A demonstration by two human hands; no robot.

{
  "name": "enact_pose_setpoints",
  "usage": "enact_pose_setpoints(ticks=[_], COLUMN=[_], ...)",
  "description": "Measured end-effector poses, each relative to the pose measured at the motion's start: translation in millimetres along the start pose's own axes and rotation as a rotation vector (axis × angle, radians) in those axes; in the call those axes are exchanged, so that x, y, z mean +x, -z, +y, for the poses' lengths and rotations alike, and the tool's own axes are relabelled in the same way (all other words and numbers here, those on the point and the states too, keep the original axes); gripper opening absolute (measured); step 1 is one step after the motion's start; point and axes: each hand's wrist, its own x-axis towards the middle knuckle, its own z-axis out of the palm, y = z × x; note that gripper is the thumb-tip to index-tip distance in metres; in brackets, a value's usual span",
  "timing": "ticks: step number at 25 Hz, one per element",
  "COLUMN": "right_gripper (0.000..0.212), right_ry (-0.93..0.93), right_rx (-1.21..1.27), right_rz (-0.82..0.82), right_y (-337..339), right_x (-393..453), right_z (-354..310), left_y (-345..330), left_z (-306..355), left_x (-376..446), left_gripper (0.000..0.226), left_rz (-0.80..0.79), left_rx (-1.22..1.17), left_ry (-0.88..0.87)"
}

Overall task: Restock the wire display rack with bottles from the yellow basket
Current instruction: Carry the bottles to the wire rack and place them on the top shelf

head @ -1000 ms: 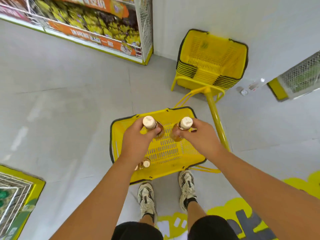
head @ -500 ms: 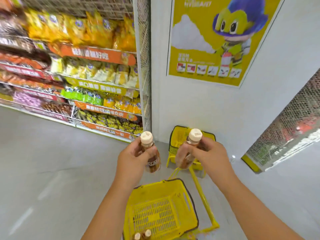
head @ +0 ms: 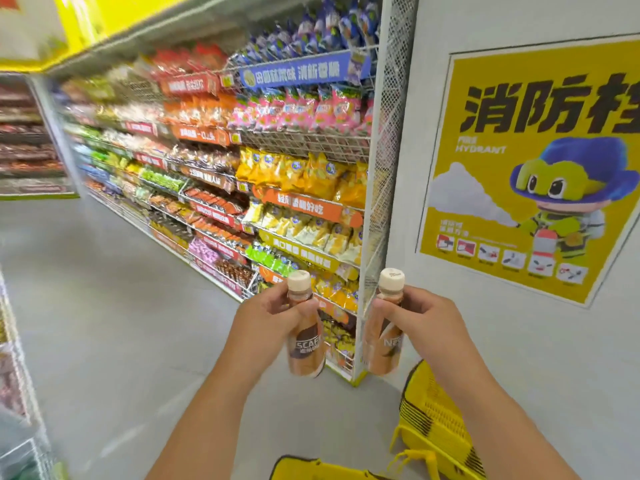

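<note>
My left hand point(head: 265, 323) grips a brown coffee bottle point(head: 305, 341) with a cream cap, held upright at chest height. My right hand point(head: 420, 322) grips a second coffee bottle point(head: 382, 344) of the same kind, a short gap to the right of the first. Only the rim of the yellow basket point(head: 311, 471) shows at the bottom edge, below both hands. A wire rack point(head: 20, 393) shows partly at the left edge, blurred.
A long wire shelf unit point(head: 304, 143) full of snack bags runs along the back, its end post just behind the bottles. A stack of yellow baskets point(head: 433, 420) stands on the floor by the white wall. A yellow fire-hydrant poster point(head: 519, 168) hangs on the wall.
Both hands lifted the two bottles out of the yellow basket and raised them. The view swung up from the floor to the snack shelves, and the basket dropped to the bottom edge.
</note>
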Motion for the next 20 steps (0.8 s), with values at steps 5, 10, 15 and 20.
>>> enact_pose_setpoints(ticks=[5,10,15,20], right_gripper=[0.002,0.002,0.006,0.008], right_ry=[0.019,0.059,0.101,0.141], right_rx=[0.017,0.049,0.046,0.071], right_rz=[-0.283,-0.536,-0.682,-0.804], right_y=[-40,-121,-228,-349], right_x=[11,-5,-58,-134], right_z=[-27,-53,-79,-120], left_y=[37,108,211,334], left_z=[27,42,53,67], left_x=[-35,-91,-167,-247], left_gripper=[0.027,0.026,0.026,0.024], left_rz=[0.276,0.487,0.662,0.792], left_rx=[0.026,0.119,0.176,0.228], left_ry=[-0.026,0.025,0.062,0.061])
